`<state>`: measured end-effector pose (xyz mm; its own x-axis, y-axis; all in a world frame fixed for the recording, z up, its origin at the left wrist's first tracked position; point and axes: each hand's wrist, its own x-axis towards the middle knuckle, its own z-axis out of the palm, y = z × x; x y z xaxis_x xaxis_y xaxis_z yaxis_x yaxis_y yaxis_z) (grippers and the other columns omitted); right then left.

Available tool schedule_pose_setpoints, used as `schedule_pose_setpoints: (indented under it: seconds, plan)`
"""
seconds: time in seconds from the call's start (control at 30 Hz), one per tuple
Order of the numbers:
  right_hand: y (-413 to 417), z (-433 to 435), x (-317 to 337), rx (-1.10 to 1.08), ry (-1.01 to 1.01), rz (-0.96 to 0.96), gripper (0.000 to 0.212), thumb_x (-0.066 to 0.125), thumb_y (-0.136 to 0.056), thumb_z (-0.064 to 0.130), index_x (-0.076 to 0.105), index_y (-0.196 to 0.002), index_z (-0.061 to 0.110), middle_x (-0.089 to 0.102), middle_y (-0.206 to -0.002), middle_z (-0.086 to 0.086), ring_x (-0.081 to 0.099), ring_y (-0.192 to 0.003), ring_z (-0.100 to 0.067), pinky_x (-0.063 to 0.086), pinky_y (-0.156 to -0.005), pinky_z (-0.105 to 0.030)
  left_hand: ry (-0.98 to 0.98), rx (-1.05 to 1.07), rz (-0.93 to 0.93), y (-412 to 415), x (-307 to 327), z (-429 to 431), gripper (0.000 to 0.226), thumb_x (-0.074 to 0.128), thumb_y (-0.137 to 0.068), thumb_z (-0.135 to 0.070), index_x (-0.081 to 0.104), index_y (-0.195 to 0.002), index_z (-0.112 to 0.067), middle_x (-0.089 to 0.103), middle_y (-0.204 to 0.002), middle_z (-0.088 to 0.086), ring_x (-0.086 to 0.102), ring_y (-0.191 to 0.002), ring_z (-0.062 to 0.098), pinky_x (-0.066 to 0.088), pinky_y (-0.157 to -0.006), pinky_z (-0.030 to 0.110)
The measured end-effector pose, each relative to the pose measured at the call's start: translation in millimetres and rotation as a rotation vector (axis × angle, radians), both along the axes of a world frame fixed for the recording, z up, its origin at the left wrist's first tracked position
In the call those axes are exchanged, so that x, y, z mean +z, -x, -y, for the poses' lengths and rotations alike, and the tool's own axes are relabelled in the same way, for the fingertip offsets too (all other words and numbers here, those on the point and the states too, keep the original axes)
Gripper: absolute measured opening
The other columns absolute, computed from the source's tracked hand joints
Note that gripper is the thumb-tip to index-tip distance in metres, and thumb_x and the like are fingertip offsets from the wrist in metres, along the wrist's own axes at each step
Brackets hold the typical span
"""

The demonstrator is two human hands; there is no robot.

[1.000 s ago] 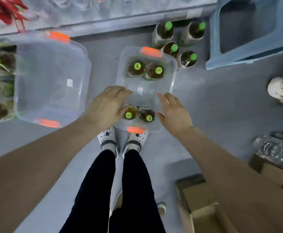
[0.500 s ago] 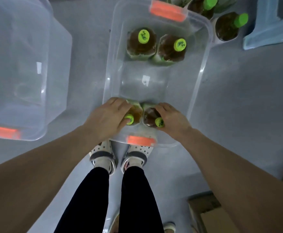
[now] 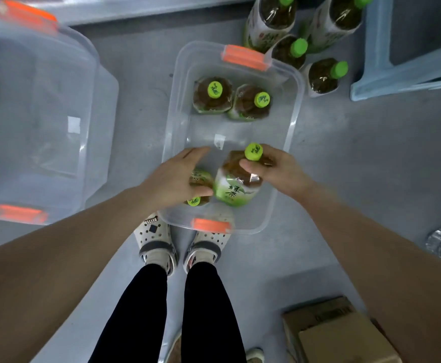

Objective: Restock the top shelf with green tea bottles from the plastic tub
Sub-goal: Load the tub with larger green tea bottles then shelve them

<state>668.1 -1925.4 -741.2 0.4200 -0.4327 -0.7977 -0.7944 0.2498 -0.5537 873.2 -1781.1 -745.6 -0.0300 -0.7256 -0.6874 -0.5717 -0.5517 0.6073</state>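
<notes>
Head view looks down on a clear plastic tub with orange latches (image 3: 294, 119) on grey floor (image 3: 371, 158). Right hand (image 3: 279, 169) grips the neck of a tilted green-capped tea bottle (image 3: 236, 187) inside it; left hand (image 3: 174, 176) curls around a second green-capped bottle (image 3: 199, 179) just beside.

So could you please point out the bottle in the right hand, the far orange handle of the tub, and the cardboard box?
Bottle in the right hand (image 3: 236, 188): head view, on its green label.
Far orange handle (image 3: 243, 57): head view, middle of the clip.
Cardboard box (image 3: 345, 341): head view, on its top flap.
</notes>
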Motion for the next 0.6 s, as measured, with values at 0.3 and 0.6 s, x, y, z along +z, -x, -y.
schedule_pose_setpoints:
  seconds: [0.3,0.6]
  plan:
    - [-68.6,26.0,48.9,-0.209,-0.337,0.146,0.046,0.061,-0.092,0.051,0.064,-0.125,0.020,0.074,-0.114,0.002,0.070,-0.105,-0.014,0.055,-0.091,-0.028,-0.160,0.554,-0.392,-19.4,42.5,28.6,0.099,0.095,-0.043,-0.038,0.043,-0.127,-0.029,0.066,-0.106,-0.013,0.067,-0.088,-0.003,0.051,-0.061,0.011]
    - [-62.0,-67.3,-32.4,0.129,-0.008,-0.144,0.071,0.074,-0.086,0.032,0.041,-0.147,0.019,0.048,-0.144,-0.009,0.049,-0.128,-0.023,0.039,-0.109,-0.032,-0.139,0.821,-0.144,-68.4,22.5,-10.6,0.111,0.084,-0.035,-0.067,0.047,-0.128,-0.019,0.066,-0.116,-0.004,0.065,-0.105,0.016,0.052,-0.096,0.041]
